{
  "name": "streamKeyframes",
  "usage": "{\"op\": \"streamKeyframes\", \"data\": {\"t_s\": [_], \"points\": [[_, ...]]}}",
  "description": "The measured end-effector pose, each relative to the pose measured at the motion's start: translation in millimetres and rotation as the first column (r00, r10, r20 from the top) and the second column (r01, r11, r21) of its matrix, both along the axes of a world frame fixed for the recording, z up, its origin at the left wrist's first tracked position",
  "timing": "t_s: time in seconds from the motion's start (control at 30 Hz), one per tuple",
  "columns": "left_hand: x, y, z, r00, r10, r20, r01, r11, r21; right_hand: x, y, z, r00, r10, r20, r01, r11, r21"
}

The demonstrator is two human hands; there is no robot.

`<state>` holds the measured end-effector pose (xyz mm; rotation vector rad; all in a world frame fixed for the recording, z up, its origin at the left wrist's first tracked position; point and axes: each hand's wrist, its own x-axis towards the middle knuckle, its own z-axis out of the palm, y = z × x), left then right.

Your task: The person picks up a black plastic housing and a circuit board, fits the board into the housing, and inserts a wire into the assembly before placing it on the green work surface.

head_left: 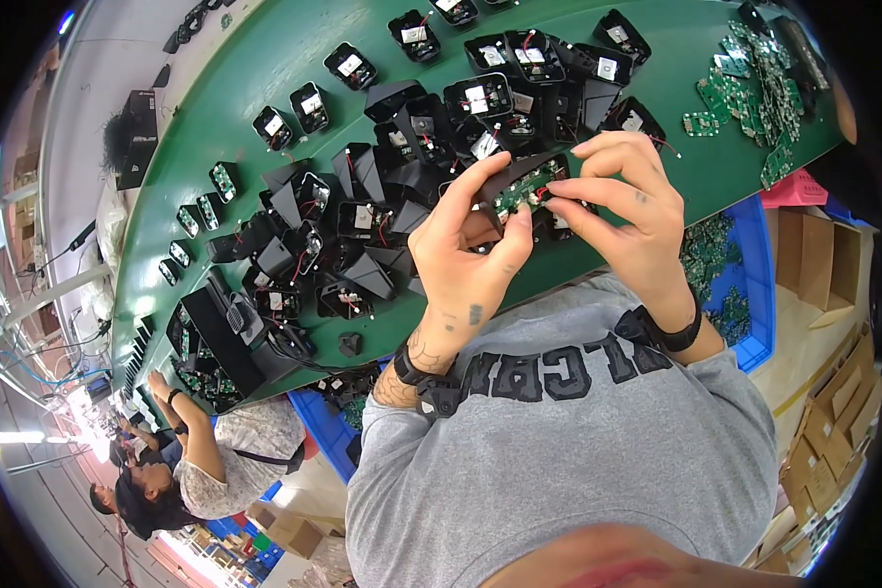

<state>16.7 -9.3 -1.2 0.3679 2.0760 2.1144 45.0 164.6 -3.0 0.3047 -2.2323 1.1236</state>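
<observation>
Above the near edge of the green table, my left hand (461, 245) is closed around a small black plastic housing (505, 180), thumb along its near side. A green circuit board (525, 193) with small white parts lies at the housing's open face. My right hand (639, 211) pinches a short red wire (544, 192) at the right end of the board, thumb and forefinger together. Whether the wire's plug sits in a socket is hidden by the fingertips. Just beyond my hands, many similar black housings (478, 95) with wires lie heaped.
Loose circuit boards (745, 98) are piled at the far right of the green table (294, 73). Blue bins (762, 304) holding boards stand below the near edge. Cardboard boxes (828, 441) are at the right. Another person (240, 441) works at the left.
</observation>
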Motion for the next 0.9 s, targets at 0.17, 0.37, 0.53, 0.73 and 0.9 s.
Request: {"op": "streamKeyframes", "data": {"t_s": [0.17, 0.37, 0.53, 0.73, 0.9], "points": [[0, 0, 1, 1.000, 0.004, -0.020, -0.005, 0.999, -0.043, -3, 5, 0, 0.997, 0.078, -0.019, -0.077, 0.995, 0.067], [-1, -1, 2, 0.990, -0.006, -0.142, -0.013, 0.991, -0.136, -9, 8, 10, 0.991, 0.117, -0.071, -0.094, 0.960, 0.265], [2, -1, -2, 1.000, -0.003, -0.024, 0.002, 0.998, -0.068, -4, 4, 11, 0.988, 0.151, 0.036, -0.154, 0.979, 0.132], [0, 0, -2, 1.000, -0.030, -0.006, 0.029, 0.994, -0.102, -8, 13, 11, 0.980, 0.183, 0.071, -0.193, 0.969, 0.157], [-2, -5, 1, 0.982, -0.082, 0.168, 0.090, 0.995, -0.042, -19, 19, 9, 0.945, 0.313, -0.099, -0.263, 0.901, 0.344]]}}
